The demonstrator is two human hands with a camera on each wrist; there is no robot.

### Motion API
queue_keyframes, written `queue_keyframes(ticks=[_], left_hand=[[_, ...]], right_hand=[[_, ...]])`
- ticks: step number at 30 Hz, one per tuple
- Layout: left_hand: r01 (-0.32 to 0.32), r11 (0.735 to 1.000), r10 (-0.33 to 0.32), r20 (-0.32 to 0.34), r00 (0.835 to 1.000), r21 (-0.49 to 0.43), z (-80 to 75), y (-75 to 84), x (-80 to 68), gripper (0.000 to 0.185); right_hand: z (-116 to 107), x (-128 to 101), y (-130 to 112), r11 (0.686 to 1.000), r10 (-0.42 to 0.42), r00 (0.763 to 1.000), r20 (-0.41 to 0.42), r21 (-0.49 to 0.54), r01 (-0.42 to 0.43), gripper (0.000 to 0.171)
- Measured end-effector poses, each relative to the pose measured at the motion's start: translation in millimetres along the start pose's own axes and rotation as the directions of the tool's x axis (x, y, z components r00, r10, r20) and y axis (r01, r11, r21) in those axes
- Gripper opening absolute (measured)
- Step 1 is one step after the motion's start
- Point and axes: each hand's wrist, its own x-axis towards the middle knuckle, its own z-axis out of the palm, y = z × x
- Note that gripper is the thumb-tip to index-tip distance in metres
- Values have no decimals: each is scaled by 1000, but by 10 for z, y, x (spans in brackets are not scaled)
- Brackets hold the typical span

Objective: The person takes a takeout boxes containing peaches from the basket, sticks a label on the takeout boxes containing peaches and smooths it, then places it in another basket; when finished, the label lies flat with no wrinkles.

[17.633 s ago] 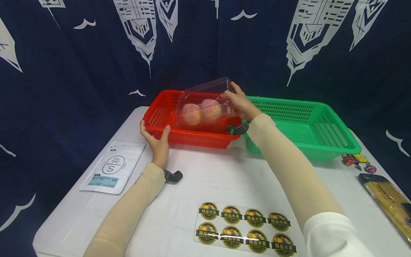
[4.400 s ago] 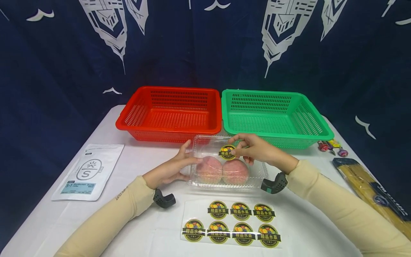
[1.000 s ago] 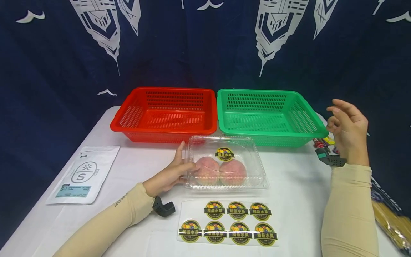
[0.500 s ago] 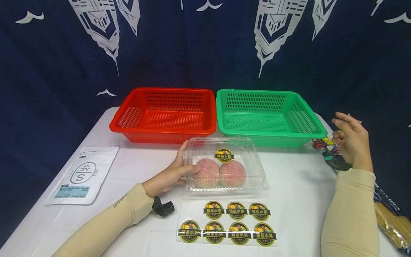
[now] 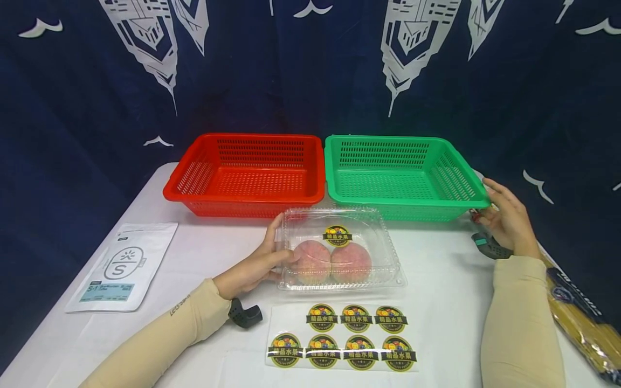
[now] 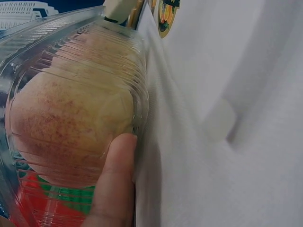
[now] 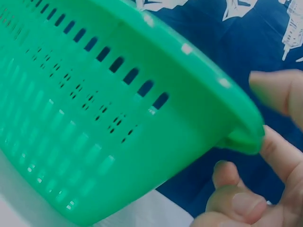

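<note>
A clear plastic clamshell box (image 5: 380,242) with two peaches (image 5: 351,262) inside lies mid-table in the head view. One round black-and-gold fruit sticker (image 5: 337,236) is on its lid. My left hand (image 5: 254,264) grips the box's left end; its thumb (image 6: 113,184) presses the ribbed side beside a peach in the left wrist view. At the right front corner of the green basket (image 5: 407,203) is my right hand (image 5: 509,221), fingers loosely bent. One fingertip meets or nearly meets the basket's rim (image 7: 253,127) in the right wrist view. Nothing shows in its grasp.
A red basket (image 5: 247,207) stands left of the green one. In front of the box lies a sheet (image 5: 291,323) with several stickers. A white pouch (image 5: 123,269) is at left. Wrapped candies (image 5: 475,215) and a pasta pack (image 5: 582,328) lie at right.
Earlier my right hand lifted the box from the red basket, then put a sheet sticker on its lid. Since then it has swung right and moved in to the green basket's corner.
</note>
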Motion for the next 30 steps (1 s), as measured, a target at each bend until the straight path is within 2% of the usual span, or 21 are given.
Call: queue_keyframes(ticks=[6,19,25,30], left_hand=[[6,1000,-6,-7,1000,-4,0,-15,11,113],[-31,999,31,5,1000,-12,-13,32,-16,107],[-43,999,43,8,999,-32,-22,144,-65,105],[-69,997,69,40,997,-19,-12,289,-155,105]], right_hand=[[-7,35,132,999,-42,998,51,33,41,39],[40,62,252,988,-136,989,51,80,132,38],[46,65,276,987,-147,988,35,64,145,36],[52,63,294,985,-162,986,33,72,159,34]])
